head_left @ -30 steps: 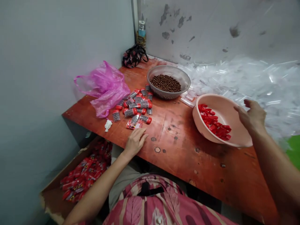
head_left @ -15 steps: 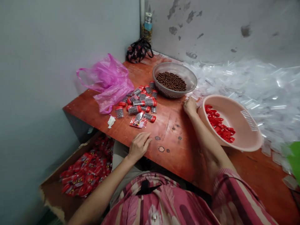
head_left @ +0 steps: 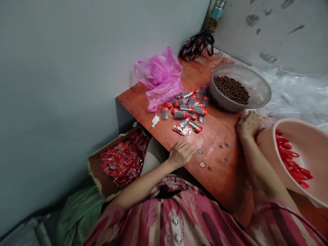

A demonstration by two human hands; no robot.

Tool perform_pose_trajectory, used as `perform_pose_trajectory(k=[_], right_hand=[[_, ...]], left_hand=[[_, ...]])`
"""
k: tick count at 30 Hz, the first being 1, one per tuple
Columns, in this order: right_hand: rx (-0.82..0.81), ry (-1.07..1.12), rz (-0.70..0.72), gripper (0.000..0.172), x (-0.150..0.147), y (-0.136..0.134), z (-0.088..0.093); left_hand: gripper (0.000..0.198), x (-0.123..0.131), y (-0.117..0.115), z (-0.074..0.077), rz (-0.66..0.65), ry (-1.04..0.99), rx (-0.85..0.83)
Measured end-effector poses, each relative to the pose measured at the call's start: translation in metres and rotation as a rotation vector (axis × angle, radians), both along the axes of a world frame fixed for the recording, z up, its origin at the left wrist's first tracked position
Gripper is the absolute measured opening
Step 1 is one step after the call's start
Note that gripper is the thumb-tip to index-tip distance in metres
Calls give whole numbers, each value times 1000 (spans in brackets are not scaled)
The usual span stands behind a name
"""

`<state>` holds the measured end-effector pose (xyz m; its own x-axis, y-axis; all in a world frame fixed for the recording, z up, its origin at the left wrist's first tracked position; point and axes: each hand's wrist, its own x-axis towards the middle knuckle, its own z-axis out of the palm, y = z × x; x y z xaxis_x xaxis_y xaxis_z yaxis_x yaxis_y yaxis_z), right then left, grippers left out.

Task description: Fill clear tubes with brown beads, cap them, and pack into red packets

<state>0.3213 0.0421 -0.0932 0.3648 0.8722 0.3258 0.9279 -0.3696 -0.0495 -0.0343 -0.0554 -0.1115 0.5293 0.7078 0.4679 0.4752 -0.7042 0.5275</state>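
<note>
My left hand (head_left: 181,153) rests at the table's front edge, fingers loosely bent, nothing seen in it. My right hand (head_left: 249,123) lies between the grey bowl (head_left: 265,92) and the pink basin (head_left: 266,147), back upward. Its fingers are curled, their tips hidden; clear plastic pieces lie beside them. Small round brown balls (head_left: 232,90) partly fill the bowl. Red plastic caps (head_left: 292,164) lie in the basin. Between the bowl and a pink plastic bag (head_left: 164,73) is a pile of small clear containers with red caps and dark contents (head_left: 191,106); a printed red packet (head_left: 182,128) lies in front.
A torn cardboard box (head_left: 93,167) of red packets (head_left: 123,159) stands below the table's left edge. Crumpled white tissue (head_left: 155,121) lies near that edge. A dark patterned bag (head_left: 193,48) sits in the back corner. Clear plastic pieces (head_left: 294,92) are heaped at right.
My view has swung left, so the table and its things appear farther right. My right hand stays between bowl and basin, its back turned more toward me. My left hand stays at the table edge.
</note>
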Motion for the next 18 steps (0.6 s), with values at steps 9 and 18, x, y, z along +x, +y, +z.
perform_pose_trajectory(k=[9,18], right_hand=[[121,13,307,53,-35,-23,-13],[122,138,820,33,-106,-58,13]], left_hand=[[40,-22,41,23,560,115,-118],[32,7,63,38,567,356,-245]])
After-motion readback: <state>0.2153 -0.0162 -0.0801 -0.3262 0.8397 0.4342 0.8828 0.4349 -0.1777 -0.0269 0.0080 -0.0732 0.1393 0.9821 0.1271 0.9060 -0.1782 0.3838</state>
